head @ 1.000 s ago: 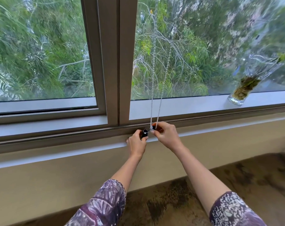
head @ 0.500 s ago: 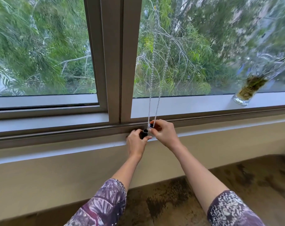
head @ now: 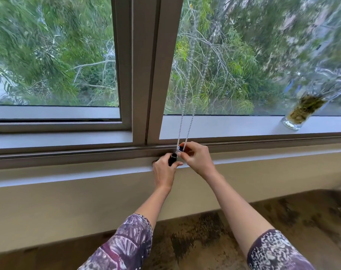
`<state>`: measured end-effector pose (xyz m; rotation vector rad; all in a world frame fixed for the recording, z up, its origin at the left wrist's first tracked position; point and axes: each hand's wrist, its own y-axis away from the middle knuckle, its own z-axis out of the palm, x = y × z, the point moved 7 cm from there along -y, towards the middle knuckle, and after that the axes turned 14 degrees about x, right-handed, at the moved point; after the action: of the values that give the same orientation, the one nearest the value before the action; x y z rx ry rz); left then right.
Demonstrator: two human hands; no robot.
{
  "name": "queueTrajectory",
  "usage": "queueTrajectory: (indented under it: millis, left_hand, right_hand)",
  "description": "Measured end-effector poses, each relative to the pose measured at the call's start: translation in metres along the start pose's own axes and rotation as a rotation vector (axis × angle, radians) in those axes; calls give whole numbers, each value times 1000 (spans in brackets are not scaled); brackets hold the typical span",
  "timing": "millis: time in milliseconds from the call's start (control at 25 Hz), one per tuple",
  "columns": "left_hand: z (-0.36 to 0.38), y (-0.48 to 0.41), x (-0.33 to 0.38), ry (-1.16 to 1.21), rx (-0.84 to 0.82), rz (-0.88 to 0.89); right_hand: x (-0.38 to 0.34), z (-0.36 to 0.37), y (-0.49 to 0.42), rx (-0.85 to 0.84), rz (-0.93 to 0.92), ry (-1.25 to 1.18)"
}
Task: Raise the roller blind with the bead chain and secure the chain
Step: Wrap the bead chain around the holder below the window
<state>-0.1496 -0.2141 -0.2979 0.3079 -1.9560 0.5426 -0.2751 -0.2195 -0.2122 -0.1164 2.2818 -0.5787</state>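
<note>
A white bead chain [head: 187, 106] hangs as a narrow loop in front of the right window pane, down to the sill. My right hand [head: 198, 159] pinches the bottom of the loop between thumb and fingertips, at the window's lower rail. Just left of it, my left hand [head: 163, 170] grips a small black cylindrical chain holder [head: 173, 157] at the sill's edge. The loop's lowest beads meet the holder's top; whether they are seated in it is hidden by my fingers. The roller blind itself is out of view above.
A thick grey window mullion [head: 146, 75] rises just left of the chain. A glass vase [head: 300, 112] with plant roots stands tilted on the sill at the right. Below the sill runs a beige wall [head: 68, 207], then a mottled brown floor.
Both hands stay at the holder and the chain's bottom end. The view has shifted slightly, and my right hand's fingertips sit a little higher against the rail.
</note>
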Motion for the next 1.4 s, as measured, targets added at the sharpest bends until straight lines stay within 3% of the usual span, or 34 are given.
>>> queueTrajectory:
  millis: [200, 480, 880, 1400]
  left_hand:
    - [-5, 0, -4, 49, -38, -19]
    - [-50, 2, -15, 116, 51, -34]
    - [-118, 17, -25, 18, 92, -21]
    - [-150, 32, -34, 113, -13, -114]
  right_hand:
    - [-2, 1, 0, -7, -8, -11]
    - [-11, 8, 18, -20, -65, -62]
    - [-57, 37, 65, -50, -113, -168]
    - [-85, 59, 96, -50, -91, -179]
